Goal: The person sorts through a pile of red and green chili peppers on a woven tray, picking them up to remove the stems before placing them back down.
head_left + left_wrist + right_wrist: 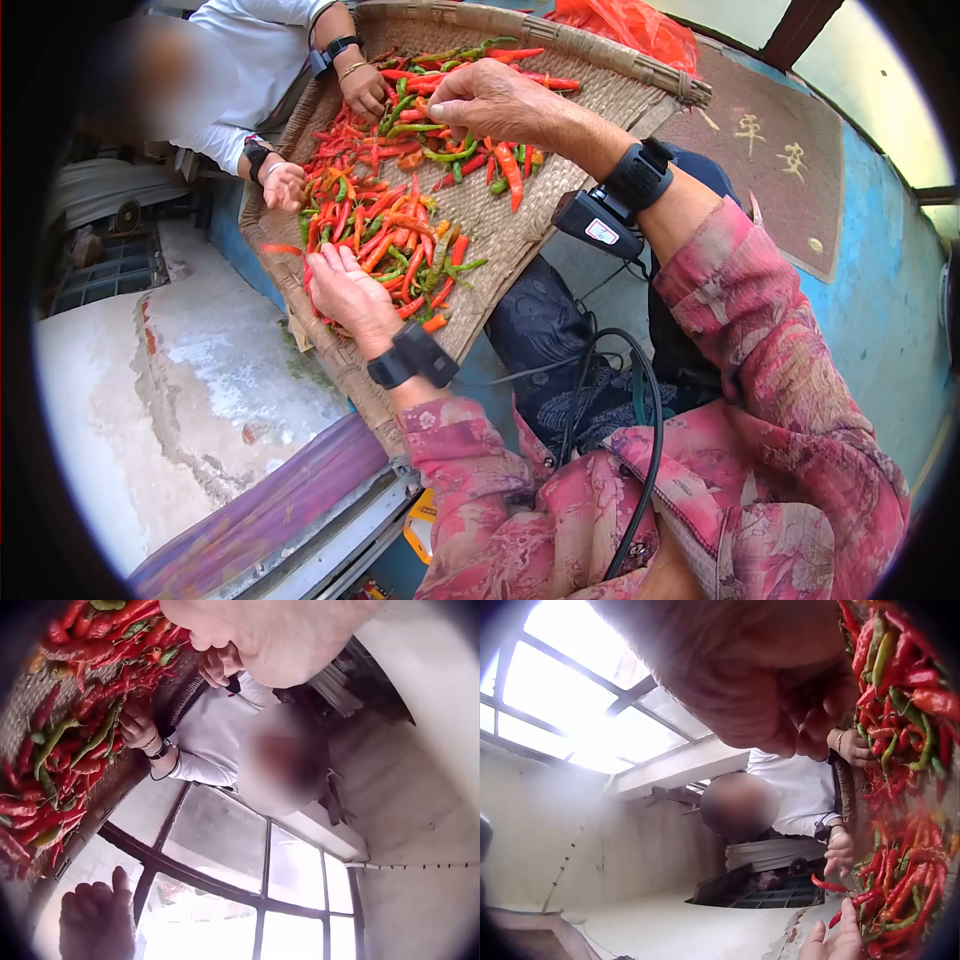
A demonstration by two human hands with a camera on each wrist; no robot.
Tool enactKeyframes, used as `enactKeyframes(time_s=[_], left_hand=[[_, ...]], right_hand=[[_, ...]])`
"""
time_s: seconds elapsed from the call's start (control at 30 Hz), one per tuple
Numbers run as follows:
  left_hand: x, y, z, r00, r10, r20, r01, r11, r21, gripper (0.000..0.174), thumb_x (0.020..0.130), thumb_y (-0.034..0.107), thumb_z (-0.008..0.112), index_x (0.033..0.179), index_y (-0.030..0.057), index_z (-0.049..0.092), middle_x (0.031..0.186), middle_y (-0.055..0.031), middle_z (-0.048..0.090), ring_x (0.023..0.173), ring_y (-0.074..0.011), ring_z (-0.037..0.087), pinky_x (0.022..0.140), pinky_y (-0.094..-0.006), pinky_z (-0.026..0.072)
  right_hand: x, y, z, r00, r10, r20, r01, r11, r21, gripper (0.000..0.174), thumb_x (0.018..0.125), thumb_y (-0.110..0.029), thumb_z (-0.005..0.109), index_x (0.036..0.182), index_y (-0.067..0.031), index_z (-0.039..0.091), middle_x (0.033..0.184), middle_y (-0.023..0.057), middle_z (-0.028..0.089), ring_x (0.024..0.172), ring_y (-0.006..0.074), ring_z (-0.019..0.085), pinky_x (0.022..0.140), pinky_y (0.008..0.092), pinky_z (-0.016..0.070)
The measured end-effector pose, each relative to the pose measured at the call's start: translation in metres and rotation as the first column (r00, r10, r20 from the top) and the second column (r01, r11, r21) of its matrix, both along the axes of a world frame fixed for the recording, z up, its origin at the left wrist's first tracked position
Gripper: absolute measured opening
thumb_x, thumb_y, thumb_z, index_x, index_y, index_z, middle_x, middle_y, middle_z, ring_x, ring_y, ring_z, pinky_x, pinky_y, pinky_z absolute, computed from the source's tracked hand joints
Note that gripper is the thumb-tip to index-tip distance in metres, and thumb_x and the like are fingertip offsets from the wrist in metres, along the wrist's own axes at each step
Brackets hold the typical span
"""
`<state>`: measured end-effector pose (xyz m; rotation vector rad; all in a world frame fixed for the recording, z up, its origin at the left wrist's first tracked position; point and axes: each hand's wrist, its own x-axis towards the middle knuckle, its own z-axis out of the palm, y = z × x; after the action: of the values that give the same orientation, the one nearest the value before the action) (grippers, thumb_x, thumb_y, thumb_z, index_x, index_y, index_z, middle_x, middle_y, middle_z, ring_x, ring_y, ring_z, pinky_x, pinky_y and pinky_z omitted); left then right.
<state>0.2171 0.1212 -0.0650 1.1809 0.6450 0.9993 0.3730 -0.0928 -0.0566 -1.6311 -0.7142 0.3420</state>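
Note:
Red, orange and green chili peppers (400, 225) lie in piles on a woven tray (500, 235). Palm up, my left hand (350, 290) is at the near left edge of the pile, its fingers loosely extended. A single red pepper (829, 884) shows just beyond its fingertips in the right wrist view; whether they touch, I cannot tell. My right hand (495, 103) is raised over the upper pile with its fingers curled, and nothing shows in it. In the left wrist view that right hand (97, 919) appears at the bottom, knuckles bent.
Across the tray sits another person in a white top (255, 60), one hand (365, 90) on the peppers and the other (284, 186) over the left rim. A red plastic bag (630, 30) lies behind the tray. A black cable (655, 430) loops over my lap.

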Motion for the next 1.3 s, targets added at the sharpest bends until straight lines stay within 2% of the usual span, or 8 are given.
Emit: enactKeyframes(time_s=[0.1,0.17,0.33,0.43,0.63,0.9,1.0,1.3], left_hand=[[0.028,-0.029,-0.011,0.959,0.274,-0.072,-0.152,0.713,0.685,0.042,0.082,0.011,0.055,0.113,-0.0049,0.031,0.107,-0.0161,0.046,0.106,-0.0273,0.047,0.089,-0.0356,0.0399],[0.045,-0.042,-0.029,0.93,0.341,-0.139,-0.135,0.668,0.732,0.052,0.081,0.01,0.056,0.122,-0.0072,0.028,0.113,-0.0189,0.048,0.109,-0.0296,0.046,0.092,-0.0365,0.0382],[0.076,-0.061,-0.053,0.784,0.172,-0.596,0.57,0.182,0.801,0.054,0.077,0.013,0.059,0.123,-0.0057,0.039,0.125,-0.0284,0.041,0.118,-0.0393,0.04,0.1,-0.0429,0.0302],[0.081,-0.067,-0.062,0.512,0.201,-0.835,0.791,0.268,0.55,0.05,0.077,0.015,0.059,0.12,-0.0048,0.042,0.115,-0.0283,0.048,0.111,-0.0405,0.044,0.094,-0.0452,0.0341],[0.066,-0.052,-0.07,0.64,0.224,-0.735,0.707,0.204,0.677,0.024,0.077,0.009,0.056,0.099,0.0,0.057,0.081,-0.0216,0.062,0.077,-0.0377,0.06,0.07,-0.0451,0.0458],[0.011,-0.039,-0.044,0.668,-0.313,-0.675,0.601,0.761,0.243,0.031,0.089,0.015,0.05,0.113,-0.0059,0.049,0.082,-0.0069,0.063,0.064,-0.0069,0.053,0.058,-0.0215,0.0445],[0.004,-0.043,-0.034,0.701,-0.426,-0.573,0.593,0.794,0.136,0.049,0.092,0.017,0.045,0.131,-0.0058,0.027,0.086,-0.0079,0.062,0.063,-0.0062,0.052,0.056,-0.0194,0.0435],[-0.005,-0.041,-0.026,0.944,-0.324,0.064,0.328,0.941,-0.082,0.03,0.094,0.022,0.044,0.114,0.0001,0.042,0.096,-0.0094,0.059,0.077,-0.0123,0.055,0.068,-0.0247,0.0471]], right_hand=[[-0.001,-0.003,0.003,1.0,0.007,0.012,-0.007,1.0,0.005,0.03,0.086,-0.026,0.054,0.09,0.0024,0.062,0.065,0.0027,0.058,0.06,0.0083,0.053,0.053,0.0246,0.0439],[-0.001,-0.003,0.004,1.0,0.016,0.024,-0.016,1.0,0.008,0.03,0.086,-0.026,0.054,0.09,0.0026,0.062,0.065,0.0025,0.058,0.06,0.0081,0.053,0.053,0.0247,0.0436],[0.007,-0.004,0.002,0.996,0.015,0.089,-0.016,1.0,0.009,0.028,0.085,-0.024,0.055,0.088,0.0028,0.062,0.062,0.0033,0.057,0.058,0.0087,0.053,0.053,0.0255,0.0436],[0.006,-0.008,0.006,0.999,-0.015,0.029,0.015,1.0,0.015,0.027,0.084,-0.023,0.055,0.088,0.0028,0.062,0.062,0.0037,0.058,0.058,0.0093,0.054,0.053,0.0259,0.0439],[0.008,-0.002,0.002,0.994,-0.033,0.106,0.027,0.998,0.061,0.027,0.083,-0.022,0.055,0.09,0.0028,0.063,0.062,0.0043,0.058,0.057,0.0099,0.054,0.052,0.0265,0.0439],[-0.001,-0.001,0.001,0.995,0.002,0.095,-0.002,1.0,0.005,0.028,0.084,-0.023,0.054,0.091,0.003,0.063,0.062,0.0043,0.059,0.057,0.0101,0.055,0.052,0.027,0.0444],[-0.003,-0.002,-0.001,0.994,0.011,0.108,-0.01,1.0,-0.013,0.028,0.085,-0.023,0.054,0.09,0.003,0.062,0.064,0.0044,0.059,0.058,0.0102,0.056,0.052,0.0269,0.0448],[-0.006,0.006,-0.004,0.993,0.028,0.118,-0.024,0.999,-0.036,0.028,0.086,-0.023,0.053,0.089,0.0028,0.062,0.065,0.0049,0.06,0.058,0.0108,0.056,0.053,0.0267,0.0451]])
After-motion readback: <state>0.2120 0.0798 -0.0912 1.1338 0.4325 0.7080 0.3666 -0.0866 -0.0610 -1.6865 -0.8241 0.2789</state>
